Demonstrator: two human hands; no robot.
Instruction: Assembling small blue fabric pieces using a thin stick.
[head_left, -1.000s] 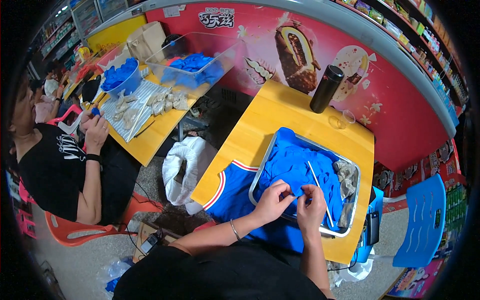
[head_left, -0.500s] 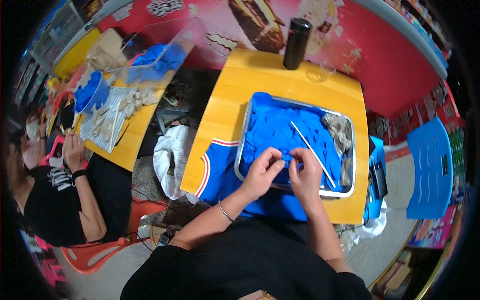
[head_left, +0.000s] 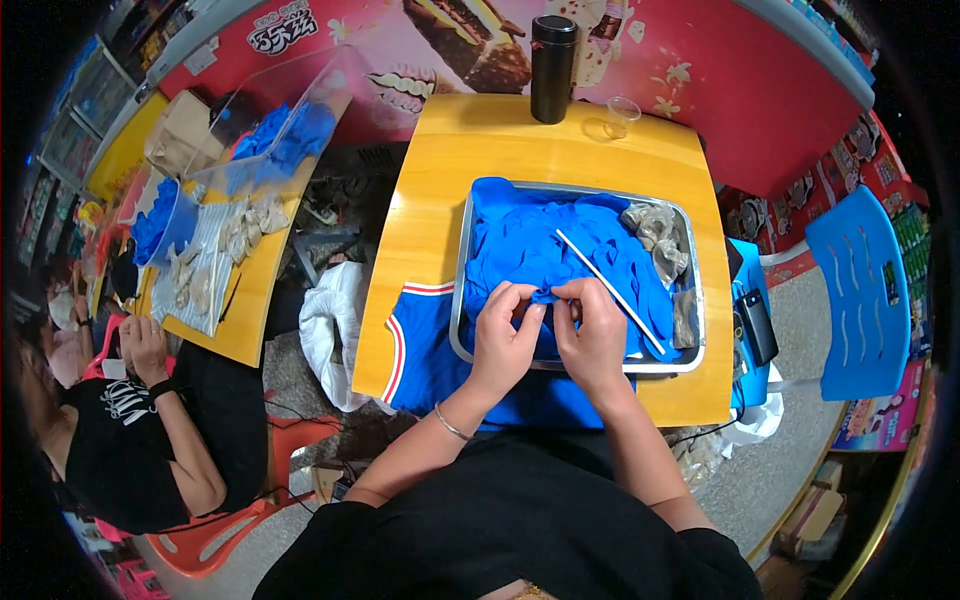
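A small piece of blue cloth [head_left: 543, 296] is pinched between the fingertips of my left hand [head_left: 503, 338] and my right hand [head_left: 597, 335]. Both hands are closed, held close together over the near side of a metal-rimmed tray [head_left: 699, 300]. Loose blue cloth pieces [head_left: 530, 235] fill most of the tray. A thin white stick [head_left: 612, 292] lies slantwise on them, beside my right hand. Greyish bundles [head_left: 657, 240] sit along the tray's right side. Under the tray's near left corner spreads a blue garment [head_left: 425, 325] with red and white trim.
The yellow table [head_left: 440, 150] holds a black flask [head_left: 552, 70] and a clear cup [head_left: 621, 115] at the back. A blue chair [head_left: 860, 300] stands right. At left, a seated person [head_left: 130, 430] is beside another table with a blue bucket [head_left: 172, 230] and clear bin [head_left: 270, 150].
The view has shifted, so the table and tray sit slightly further left and higher. My hands still pinch the blue cloth piece, with the left hand more upright.
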